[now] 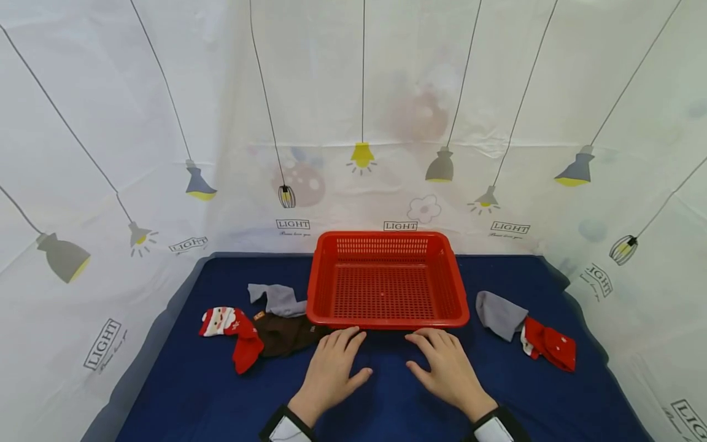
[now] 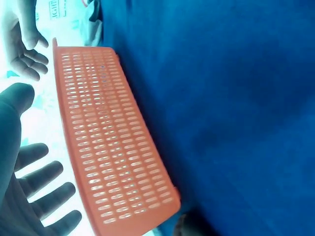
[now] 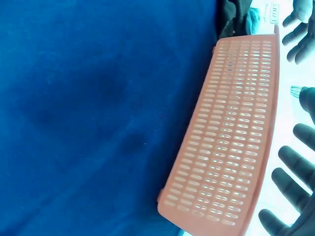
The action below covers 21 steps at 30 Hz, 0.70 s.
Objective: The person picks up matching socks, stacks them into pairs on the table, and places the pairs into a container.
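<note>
A red plastic basket [image 1: 386, 321] with slotted walls stands at the back middle of the blue cloth, and nothing lies inside it. Just in front of its near rim, on the left, is my left hand [image 1: 333, 370], fingers extended and thumb spread. My right hand [image 1: 448, 371] mirrors it on the right. Both hands hold nothing. In the left wrist view, the left fingers [image 2: 47, 182] are spread apart beside the basket wall [image 2: 110, 132]. The right wrist view likewise has the right fingers [image 3: 290, 182] spread near the wall [image 3: 221, 132].
Left of the basket lie a grey sock [image 1: 280, 301], a brown sock [image 1: 282, 334] and a red Santa sock [image 1: 243, 334]. To its right are another grey sock [image 1: 501, 314] and a folded red sock [image 1: 552, 348]. A white lamp-printed sheet [image 1: 353, 80] hangs around the back and sides.
</note>
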Motion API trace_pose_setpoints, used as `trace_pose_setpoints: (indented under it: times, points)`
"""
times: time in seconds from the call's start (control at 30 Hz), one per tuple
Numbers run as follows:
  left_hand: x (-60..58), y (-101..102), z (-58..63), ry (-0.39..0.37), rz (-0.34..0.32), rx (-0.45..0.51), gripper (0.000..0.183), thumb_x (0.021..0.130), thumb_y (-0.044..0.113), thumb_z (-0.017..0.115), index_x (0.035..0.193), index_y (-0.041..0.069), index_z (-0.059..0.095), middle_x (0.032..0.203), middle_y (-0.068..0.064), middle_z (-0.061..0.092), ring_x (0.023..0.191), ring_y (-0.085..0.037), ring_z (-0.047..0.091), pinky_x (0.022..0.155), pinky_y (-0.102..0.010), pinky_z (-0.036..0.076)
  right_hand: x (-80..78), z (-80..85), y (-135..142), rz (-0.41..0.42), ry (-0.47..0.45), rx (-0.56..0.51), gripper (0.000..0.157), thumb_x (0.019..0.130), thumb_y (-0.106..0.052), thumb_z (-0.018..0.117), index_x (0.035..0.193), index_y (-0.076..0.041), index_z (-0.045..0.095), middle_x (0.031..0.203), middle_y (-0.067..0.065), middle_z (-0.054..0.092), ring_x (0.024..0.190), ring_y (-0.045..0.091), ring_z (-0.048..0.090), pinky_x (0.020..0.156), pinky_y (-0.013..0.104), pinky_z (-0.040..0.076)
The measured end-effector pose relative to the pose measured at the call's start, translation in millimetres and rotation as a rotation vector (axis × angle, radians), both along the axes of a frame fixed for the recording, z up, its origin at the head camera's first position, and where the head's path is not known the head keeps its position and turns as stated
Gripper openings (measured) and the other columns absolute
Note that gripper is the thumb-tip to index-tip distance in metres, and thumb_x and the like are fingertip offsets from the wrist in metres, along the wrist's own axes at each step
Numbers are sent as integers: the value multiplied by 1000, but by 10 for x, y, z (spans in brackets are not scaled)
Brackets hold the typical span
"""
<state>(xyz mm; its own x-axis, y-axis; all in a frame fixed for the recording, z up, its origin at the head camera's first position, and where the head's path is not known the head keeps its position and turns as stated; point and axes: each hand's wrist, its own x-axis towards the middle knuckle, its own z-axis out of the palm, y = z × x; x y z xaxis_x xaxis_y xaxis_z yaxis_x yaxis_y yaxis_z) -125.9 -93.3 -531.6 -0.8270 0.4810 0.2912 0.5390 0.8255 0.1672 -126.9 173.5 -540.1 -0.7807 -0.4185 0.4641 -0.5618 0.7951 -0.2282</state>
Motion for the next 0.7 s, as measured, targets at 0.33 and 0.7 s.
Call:
trace_pose_setpoints:
  times: [0.33, 0.7]
  points:
    - [23, -34, -206, 51, 14, 21, 56, 86, 37, 81, 133, 11, 65, 133, -8, 62, 118, -26, 59, 96, -45, 48, 70, -160, -53, 9, -28, -23, 42, 78, -22, 88, 116, -13, 72, 111, 5, 65, 102, 27, 62, 83, 54, 51]
    - [119, -117, -349, -46, 63, 29, 51, 86, 32, 80, 130, 9, 66, 131, -8, 61, 115, -26, 59, 93, -46, 49, 145, -328, -171, -3, -127, -24, 40, 81, -24, 86, 118, -15, 73, 112, 2, 64, 104, 26, 61, 85, 52, 51]
